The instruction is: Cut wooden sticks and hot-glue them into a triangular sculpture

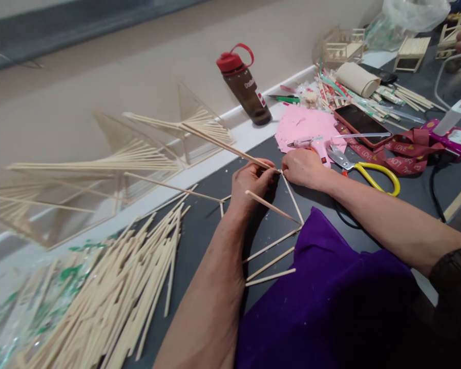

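My left hand [249,185] is closed around a long wooden stick [223,146], which slants up to the left. Close beside it, my right hand [305,168] pinches at a corner of a frame of thin wooden sticks [292,199], where the long stick's lower end meets it; the exact grip is hidden by the fingers. One upright stick [272,207] rises from the frame's near right corner, and another slanting stick [172,185] from its left corner. Two loose sticks [271,264] lie in front of the frame.
A heap of wooden sticks [111,287] lies at left. Finished stick structures [146,154] stand along the wall beside a red-capped bottle [248,89]. At right are a pink glue gun [320,148], yellow-handled scissors [376,177], a phone [363,124] and purple cloth [326,246].
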A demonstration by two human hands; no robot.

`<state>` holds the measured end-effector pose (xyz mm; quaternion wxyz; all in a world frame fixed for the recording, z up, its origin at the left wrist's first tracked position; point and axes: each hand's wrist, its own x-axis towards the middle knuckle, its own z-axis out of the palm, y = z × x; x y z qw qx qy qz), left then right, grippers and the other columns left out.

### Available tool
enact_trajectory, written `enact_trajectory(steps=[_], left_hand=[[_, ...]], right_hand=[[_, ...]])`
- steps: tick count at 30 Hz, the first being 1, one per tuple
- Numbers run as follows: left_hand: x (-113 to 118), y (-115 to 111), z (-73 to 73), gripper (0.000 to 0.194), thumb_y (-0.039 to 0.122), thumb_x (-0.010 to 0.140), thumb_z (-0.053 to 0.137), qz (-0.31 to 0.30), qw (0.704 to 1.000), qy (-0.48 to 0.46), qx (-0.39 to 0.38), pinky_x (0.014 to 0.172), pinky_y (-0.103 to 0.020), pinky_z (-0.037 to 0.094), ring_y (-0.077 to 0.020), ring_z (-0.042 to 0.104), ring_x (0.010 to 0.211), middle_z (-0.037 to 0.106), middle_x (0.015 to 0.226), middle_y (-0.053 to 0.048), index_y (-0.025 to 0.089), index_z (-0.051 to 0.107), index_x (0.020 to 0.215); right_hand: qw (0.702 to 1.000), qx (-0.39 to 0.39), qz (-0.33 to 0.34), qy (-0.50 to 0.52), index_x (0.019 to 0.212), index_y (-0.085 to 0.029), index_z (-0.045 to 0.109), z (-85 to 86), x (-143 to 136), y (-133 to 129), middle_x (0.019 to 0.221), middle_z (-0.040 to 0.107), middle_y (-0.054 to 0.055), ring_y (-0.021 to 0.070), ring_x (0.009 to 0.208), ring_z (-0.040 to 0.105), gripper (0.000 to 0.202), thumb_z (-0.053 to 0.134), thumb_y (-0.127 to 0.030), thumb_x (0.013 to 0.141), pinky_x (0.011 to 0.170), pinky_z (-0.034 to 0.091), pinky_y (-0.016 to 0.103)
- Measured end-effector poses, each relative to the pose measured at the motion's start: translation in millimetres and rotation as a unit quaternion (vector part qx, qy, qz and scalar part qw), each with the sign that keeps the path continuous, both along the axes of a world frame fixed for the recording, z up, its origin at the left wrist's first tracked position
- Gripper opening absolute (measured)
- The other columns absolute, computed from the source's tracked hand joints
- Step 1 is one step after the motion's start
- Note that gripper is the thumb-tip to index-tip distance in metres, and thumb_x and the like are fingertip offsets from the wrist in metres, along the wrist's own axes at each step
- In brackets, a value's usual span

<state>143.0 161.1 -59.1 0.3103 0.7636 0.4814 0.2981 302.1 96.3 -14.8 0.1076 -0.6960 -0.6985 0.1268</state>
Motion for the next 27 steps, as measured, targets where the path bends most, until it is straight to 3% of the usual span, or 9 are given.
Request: enact_trajectory(steps=[6,15,27], left_hand=[[-1.3,1.7,-1.3,0.031,0.039,0.075,0.067,-0.006,1.000,-0.002,-0.018,0.054,-0.024,0.049,-0.0157,0.061,0.059,0.068,0.069,-0.003,0.017,0.073,0.096],[-2.2,2.5,1.2,0.028,0.038,0.078,0.064,-0.015,0.999,0.044,0.024,0.062,-0.027,0.052,-0.0187,0.065,0.065,0.071,0.072,-0.003,0.018,0.076,0.093],[-0.2,-1.6,7.6,0.022,0.033,0.072,0.067,-0.004,0.999,-0.018,-0.038,0.052,-0.025,0.051,-0.0187,0.067,0.064,0.072,0.072,-0.004,0.017,0.074,0.086]], right_hand=[[1.000,-0.004,-0.003,0.002,0.115,-0.016,0.079,-1.1,0.4,0.6,0.119,0.077,0.015,0.0303,0.114,0.071,0.034,0.054,-0.017,0.091,0.090,0.057,0.036],[1.000,0.003,0.001,-0.007,0.114,-0.014,0.077,-2.7,-4.2,-1.7,0.116,0.077,0.017,0.0292,0.114,0.071,0.030,0.059,-0.023,0.092,0.089,0.056,0.034],[1.000,0.001,0.017,-0.005,0.114,-0.011,0.076,-2.8,-15.7,-8.5,0.117,0.076,0.020,0.0296,0.112,0.072,0.031,0.057,-0.018,0.091,0.087,0.056,0.033]])
